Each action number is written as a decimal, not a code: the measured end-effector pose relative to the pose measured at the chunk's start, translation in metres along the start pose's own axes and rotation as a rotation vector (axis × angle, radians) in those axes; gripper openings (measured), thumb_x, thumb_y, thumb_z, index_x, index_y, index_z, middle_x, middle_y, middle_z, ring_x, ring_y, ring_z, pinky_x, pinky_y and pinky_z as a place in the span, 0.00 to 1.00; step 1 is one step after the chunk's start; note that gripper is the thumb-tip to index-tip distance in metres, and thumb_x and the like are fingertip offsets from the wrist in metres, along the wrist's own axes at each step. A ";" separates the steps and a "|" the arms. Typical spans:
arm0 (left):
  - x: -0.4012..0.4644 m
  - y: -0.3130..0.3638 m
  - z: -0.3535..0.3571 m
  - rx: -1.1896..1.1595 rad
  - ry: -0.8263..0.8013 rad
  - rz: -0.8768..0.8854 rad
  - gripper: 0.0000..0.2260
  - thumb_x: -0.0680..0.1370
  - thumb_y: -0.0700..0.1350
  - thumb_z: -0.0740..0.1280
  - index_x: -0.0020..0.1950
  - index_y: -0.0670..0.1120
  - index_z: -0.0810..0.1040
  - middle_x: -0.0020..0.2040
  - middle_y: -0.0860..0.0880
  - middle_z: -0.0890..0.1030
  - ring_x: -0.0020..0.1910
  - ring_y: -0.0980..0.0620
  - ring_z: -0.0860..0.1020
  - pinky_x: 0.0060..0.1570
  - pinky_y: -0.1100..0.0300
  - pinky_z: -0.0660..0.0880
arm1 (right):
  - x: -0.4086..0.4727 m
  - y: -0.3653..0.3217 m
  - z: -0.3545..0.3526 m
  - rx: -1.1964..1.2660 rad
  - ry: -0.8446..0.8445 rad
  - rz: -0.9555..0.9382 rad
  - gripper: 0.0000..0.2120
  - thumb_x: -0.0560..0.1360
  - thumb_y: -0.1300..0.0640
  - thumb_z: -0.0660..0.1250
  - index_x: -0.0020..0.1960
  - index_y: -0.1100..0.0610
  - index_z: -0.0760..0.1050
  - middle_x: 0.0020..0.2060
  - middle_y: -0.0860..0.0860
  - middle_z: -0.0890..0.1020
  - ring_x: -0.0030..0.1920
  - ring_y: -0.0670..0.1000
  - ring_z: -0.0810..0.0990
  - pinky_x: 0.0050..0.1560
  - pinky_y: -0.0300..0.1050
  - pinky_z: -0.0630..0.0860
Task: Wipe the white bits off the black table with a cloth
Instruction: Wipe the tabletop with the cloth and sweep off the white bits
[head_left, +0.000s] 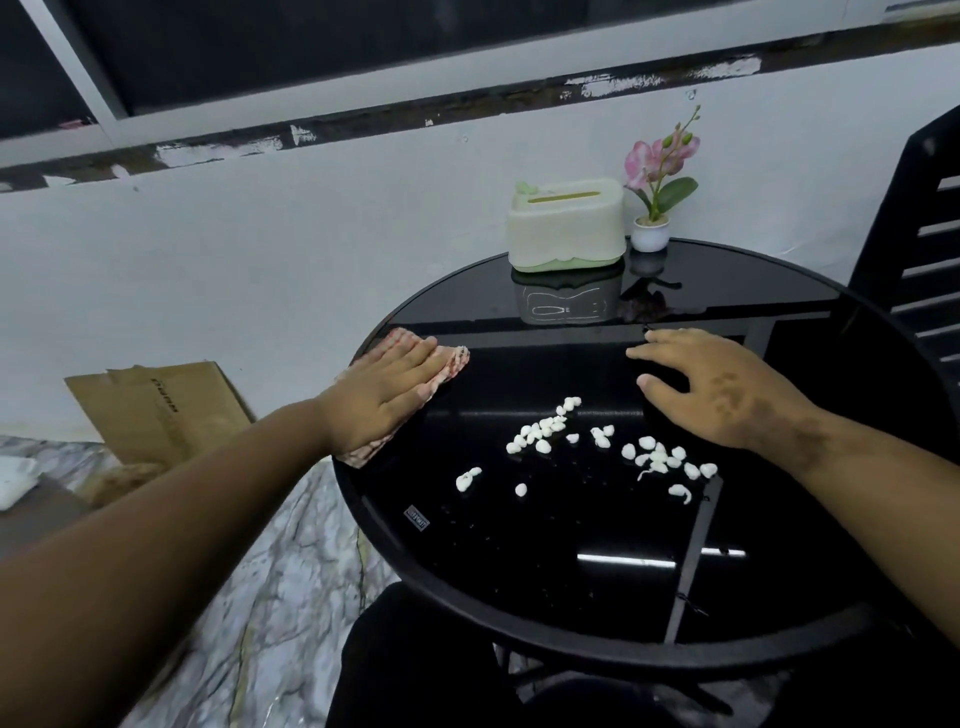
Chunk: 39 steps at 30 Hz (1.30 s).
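A round black glass table (545, 571) fills the middle and right. Several white bits (597, 447) lie scattered across its centre, from a lone pair at the left to a cluster at the right. A folded red-and-white checked cloth (454, 361) lies at the table's left edge. My left hand (382, 392) rests flat on top of it, fingers stretched out, pressing it down. My right hand (722, 387) lies on the glass just behind the right-hand cluster of bits, fingers spread, holding nothing.
A pale green tissue box (566, 226) and a small white pot with a pink flower (652, 234) stand at the table's far edge by the white wall. A black chair (924, 249) stands at the right. Flattened cardboard (156, 410) leans on the wall at the left.
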<state>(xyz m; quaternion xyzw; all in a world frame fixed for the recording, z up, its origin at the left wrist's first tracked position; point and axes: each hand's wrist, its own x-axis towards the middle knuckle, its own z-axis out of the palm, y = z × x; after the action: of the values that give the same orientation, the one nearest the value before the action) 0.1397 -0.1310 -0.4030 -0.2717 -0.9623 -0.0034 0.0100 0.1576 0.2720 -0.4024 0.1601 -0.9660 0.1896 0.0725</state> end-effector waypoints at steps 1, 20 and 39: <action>-0.008 0.010 0.001 0.009 0.009 -0.014 0.28 0.80 0.62 0.35 0.80 0.55 0.43 0.81 0.51 0.43 0.79 0.53 0.38 0.77 0.49 0.39 | 0.000 0.000 0.000 0.001 -0.003 -0.001 0.23 0.78 0.42 0.60 0.71 0.43 0.71 0.74 0.46 0.68 0.76 0.49 0.62 0.76 0.51 0.57; -0.040 0.204 0.001 -0.133 -0.029 -0.453 0.26 0.82 0.59 0.40 0.79 0.56 0.38 0.81 0.49 0.40 0.79 0.46 0.37 0.75 0.43 0.37 | -0.004 -0.006 -0.007 0.100 -0.014 0.044 0.20 0.79 0.46 0.64 0.70 0.48 0.74 0.73 0.49 0.70 0.74 0.50 0.65 0.74 0.46 0.57; 0.108 -0.004 0.004 0.026 -0.044 -0.322 0.32 0.77 0.66 0.35 0.80 0.56 0.42 0.81 0.46 0.47 0.80 0.45 0.45 0.76 0.43 0.42 | -0.067 -0.012 -0.016 -0.028 -0.042 0.147 0.25 0.79 0.41 0.54 0.76 0.40 0.62 0.78 0.43 0.59 0.79 0.48 0.51 0.78 0.50 0.45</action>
<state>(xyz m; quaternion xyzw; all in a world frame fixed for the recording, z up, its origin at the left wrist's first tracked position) 0.0456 -0.0778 -0.4045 -0.1140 -0.9934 0.0133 -0.0086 0.2256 0.2870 -0.3970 0.0918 -0.9790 0.1777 0.0406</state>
